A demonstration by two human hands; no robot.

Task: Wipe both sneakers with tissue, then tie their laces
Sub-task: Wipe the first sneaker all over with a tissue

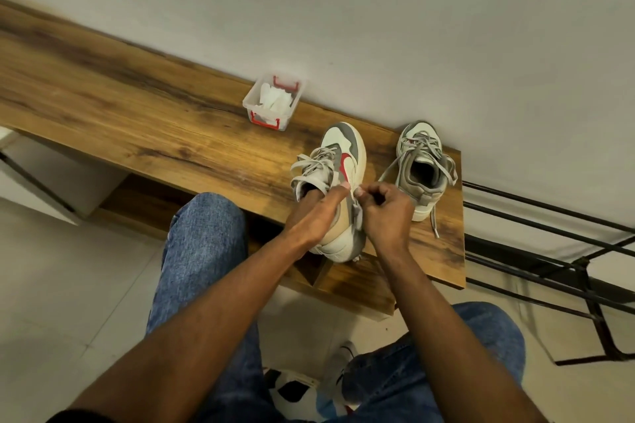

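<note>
The tilted sneaker (343,182), its long axis running away from the person, is steadied by the left hand (316,213) inside its collar, while tissue (357,216) is pinched against its side by the curled right hand (388,213).

Warm, fairly dim indoor light falling from above, soft shadows lying under the hands, wide-angle distortion bending the bench (137,120) left of the hands, slight blur softening everything, no glare showing

Sneakers (345,161) cream and grey, red swoosh; box (273,101) clear, red clasps; bench (137,120) brown woodgrain; jeans (202,251) blue.
</note>
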